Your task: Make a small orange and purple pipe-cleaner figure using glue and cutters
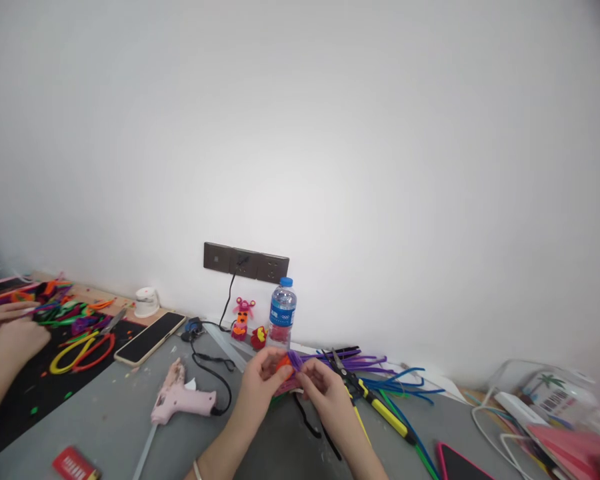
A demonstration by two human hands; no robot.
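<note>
My left hand (260, 383) and my right hand (325, 388) meet over the grey table (105, 420), fingers pinched on a small orange and purple pipe-cleaner piece (289, 364). Both hands are closed on it. Loose purple pipe cleaners (365, 363) and blue pipe cleaners (405, 387) lie just right of my hands, beside yellow-handled pliers (380, 407). A pink glue gun (177, 400) lies left of my left hand, its black cord running to the wall socket (245, 262).
A water bottle (282, 313) and two small pipe-cleaner figures (243, 320) stand by the wall. A phone (150, 338) lies at left. Another person's hands (10, 333) work among coloured pipe cleaners on a black mat. A clear box (555, 393) and white cables sit at right.
</note>
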